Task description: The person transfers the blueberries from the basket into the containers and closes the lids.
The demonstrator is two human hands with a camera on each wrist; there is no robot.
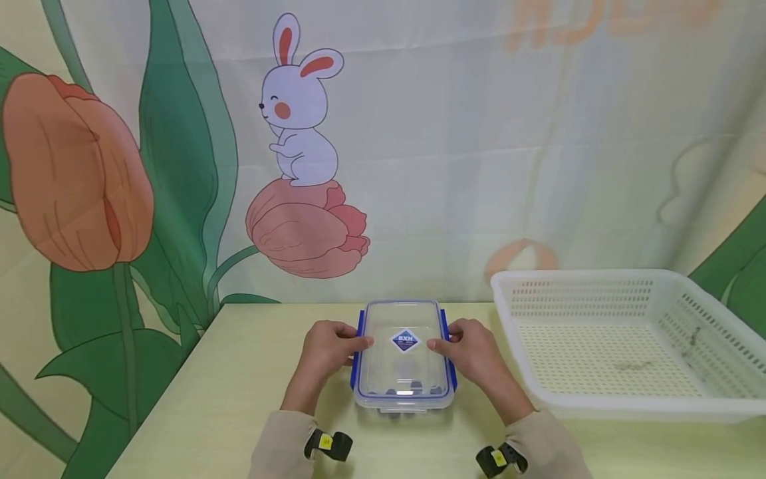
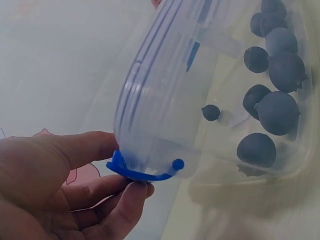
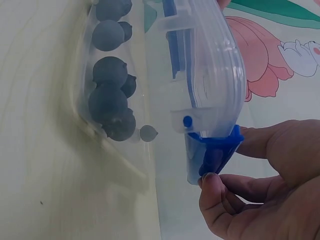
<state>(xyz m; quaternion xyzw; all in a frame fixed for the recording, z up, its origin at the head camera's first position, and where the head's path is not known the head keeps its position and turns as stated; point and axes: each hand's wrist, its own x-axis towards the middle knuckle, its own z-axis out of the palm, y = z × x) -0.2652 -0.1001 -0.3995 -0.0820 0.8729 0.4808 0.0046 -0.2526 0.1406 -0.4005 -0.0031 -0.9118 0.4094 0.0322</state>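
Note:
A clear plastic food container [image 1: 383, 372] with a blue-rimmed lid and blue side latches sits on the table. Several dark round blueberries [image 2: 278, 113] lie inside it along the near end. My left hand [image 1: 329, 349] holds the left side, thumb on the lid's edge and fingers at the blue latch [image 2: 145, 175]. On the opposite side, my right hand [image 1: 479, 352] grips likewise, its thumb on the lid and its fingertips against the other blue latch [image 3: 215, 152]. A diamond-shaped label [image 1: 405, 340] marks the lid.
A white perforated plastic basket [image 1: 598, 407] stands on the table to the right of the container. The pale wooden table [image 1: 215, 399] ends at a hanging backdrop [image 1: 431, 166] printed with a rabbit and tulips.

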